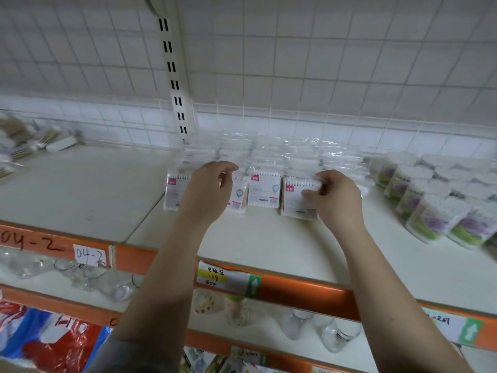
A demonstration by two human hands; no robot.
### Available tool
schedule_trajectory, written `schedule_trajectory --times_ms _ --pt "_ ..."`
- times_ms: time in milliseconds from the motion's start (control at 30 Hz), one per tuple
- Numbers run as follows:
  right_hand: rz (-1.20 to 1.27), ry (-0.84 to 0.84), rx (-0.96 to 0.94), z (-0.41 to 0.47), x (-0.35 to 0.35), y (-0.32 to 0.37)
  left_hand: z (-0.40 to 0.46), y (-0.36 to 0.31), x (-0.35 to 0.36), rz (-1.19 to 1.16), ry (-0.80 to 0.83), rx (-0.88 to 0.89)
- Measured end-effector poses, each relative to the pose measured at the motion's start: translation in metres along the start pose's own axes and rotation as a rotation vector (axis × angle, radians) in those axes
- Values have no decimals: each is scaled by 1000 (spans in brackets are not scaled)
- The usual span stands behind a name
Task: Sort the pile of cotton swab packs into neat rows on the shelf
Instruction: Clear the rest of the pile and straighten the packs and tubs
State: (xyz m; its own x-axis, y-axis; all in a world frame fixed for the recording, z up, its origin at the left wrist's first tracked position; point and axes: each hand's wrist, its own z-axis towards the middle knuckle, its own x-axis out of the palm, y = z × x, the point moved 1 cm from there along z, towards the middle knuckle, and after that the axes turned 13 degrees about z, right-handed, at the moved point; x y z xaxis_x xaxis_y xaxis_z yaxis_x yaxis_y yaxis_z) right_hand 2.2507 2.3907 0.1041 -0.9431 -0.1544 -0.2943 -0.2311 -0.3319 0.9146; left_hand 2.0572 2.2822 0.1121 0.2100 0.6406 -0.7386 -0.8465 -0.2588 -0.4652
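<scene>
Several clear cotton swab packs with pink labels stand in rows on the white shelf, reaching back to the wire grid wall. My left hand covers the front packs at the left, its fingers curled over their tops. My right hand pinches the front right pack by its top edge. One front pack stands untouched between my hands. The rows behind are blurred.
Round tubs of swabs with green and purple labels lie in rows at the right. Loose wooden-stick swab packs lie at the far left. An orange shelf rail with price tags runs along the front; glass items sit below.
</scene>
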Motion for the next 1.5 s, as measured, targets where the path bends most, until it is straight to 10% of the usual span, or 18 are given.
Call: schedule_trajectory --times_ms 700,1500 --pt "-104 -110 -117 -71 80 58 -9 104 -76 29 -40 -68" --pt "-207 366 -147 -226 360 168 -105 375 -288 125 50 -337"
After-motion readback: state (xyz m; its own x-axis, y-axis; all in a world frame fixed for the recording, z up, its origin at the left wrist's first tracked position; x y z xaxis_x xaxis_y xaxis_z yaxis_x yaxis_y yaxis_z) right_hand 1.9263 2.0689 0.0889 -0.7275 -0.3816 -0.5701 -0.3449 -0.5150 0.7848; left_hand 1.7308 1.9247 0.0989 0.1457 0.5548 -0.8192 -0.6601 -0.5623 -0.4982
